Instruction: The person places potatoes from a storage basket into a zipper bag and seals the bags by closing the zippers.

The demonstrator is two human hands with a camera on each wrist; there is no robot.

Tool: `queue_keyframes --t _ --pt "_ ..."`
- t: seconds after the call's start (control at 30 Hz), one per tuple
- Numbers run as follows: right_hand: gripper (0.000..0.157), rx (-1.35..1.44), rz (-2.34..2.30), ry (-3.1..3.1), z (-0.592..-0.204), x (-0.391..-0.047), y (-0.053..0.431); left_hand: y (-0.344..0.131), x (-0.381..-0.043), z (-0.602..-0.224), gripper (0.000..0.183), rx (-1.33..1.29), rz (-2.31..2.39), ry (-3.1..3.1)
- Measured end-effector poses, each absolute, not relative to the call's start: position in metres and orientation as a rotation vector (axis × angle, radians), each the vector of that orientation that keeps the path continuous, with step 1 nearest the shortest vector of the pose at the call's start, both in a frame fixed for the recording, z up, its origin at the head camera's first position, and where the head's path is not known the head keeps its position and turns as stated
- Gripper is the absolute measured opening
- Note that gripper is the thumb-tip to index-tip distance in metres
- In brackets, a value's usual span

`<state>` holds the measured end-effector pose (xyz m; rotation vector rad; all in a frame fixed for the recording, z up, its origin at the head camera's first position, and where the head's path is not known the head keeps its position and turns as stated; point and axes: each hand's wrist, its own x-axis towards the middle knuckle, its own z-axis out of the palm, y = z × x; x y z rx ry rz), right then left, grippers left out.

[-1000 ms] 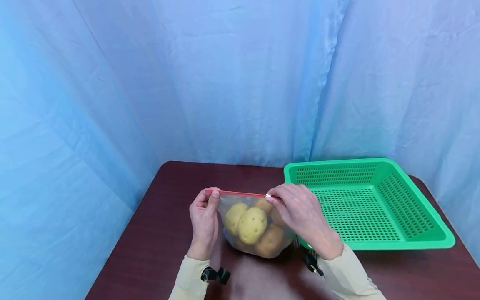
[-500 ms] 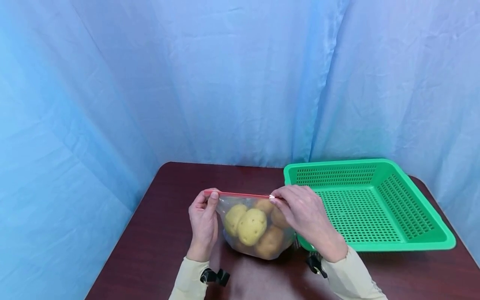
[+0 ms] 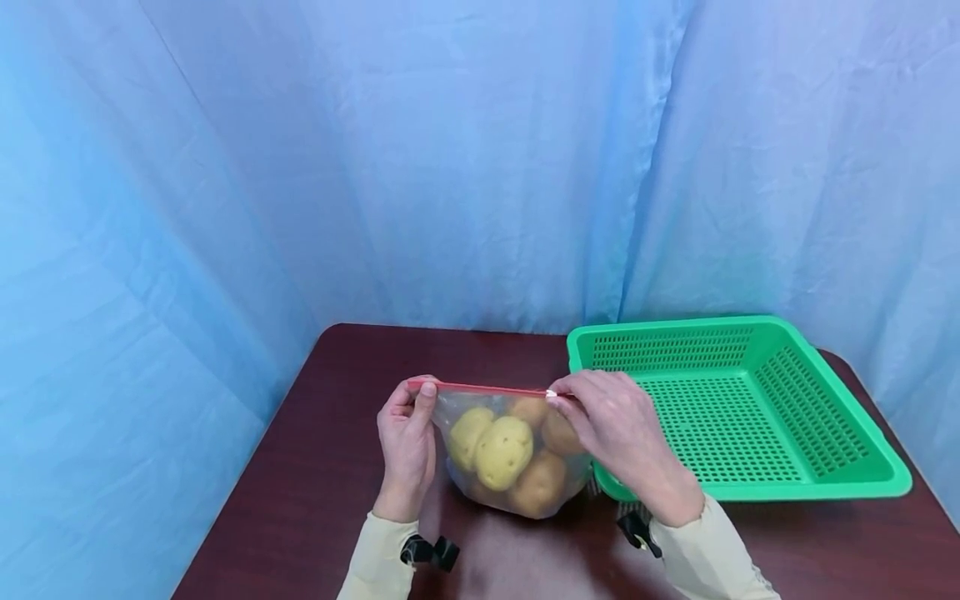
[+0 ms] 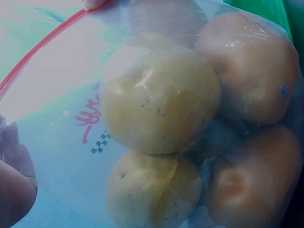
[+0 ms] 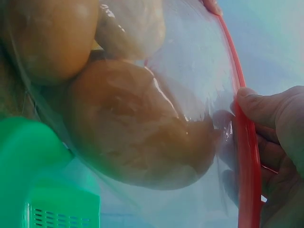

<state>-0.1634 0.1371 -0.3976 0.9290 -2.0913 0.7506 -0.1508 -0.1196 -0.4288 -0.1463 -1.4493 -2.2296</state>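
A clear zip bag (image 3: 450,408) with a red zip strip (image 3: 487,389) along its top sits on the table, full of potatoes (image 3: 505,452), some yellow and some browner. My left hand (image 3: 406,446) pinches the strip's left end, thumb in front. Toward the other end, my right hand (image 3: 611,425) pinches the strip at a small white slider (image 3: 551,393). The right wrist view shows that thumb (image 5: 259,104) pressed on the red strip, with fingers behind the plastic. Red lettering (image 4: 90,114) is printed on the bag. The bag's right top corner is hidden behind my right hand.
A green plastic basket (image 3: 738,492) with perforated sides and floor stands right of the bag, its near left corner close to my right wrist. The dark red-brown table (image 3: 315,500) ends at blue curtains (image 3: 450,167) behind and to the left.
My right hand has slid a little to the right along the strip, and the white slider has moved with it. The left hand and the potatoes have hardly moved.
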Motion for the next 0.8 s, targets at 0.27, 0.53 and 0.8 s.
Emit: queue_keyframes --t 0.27,0.53,0.8 --pt "0.035 0.928 0.743 -2.108 -0.399 -0.162 0.141 -0.12 -0.15 -0.43 0.012 -0.142 -2.233 -1.447" --pt "0.037 0.904 0.763 -2.14 -0.401 -0.16 0.145 -0.121 -0.149 -0.43 0.014 -0.147 -2.229 -1.451" --pt "0.045 0.878 0.736 -2.158 -0.4 -0.16 0.15 -0.12 -0.151 -0.429 0.017 -0.144 -2.233 -1.441"
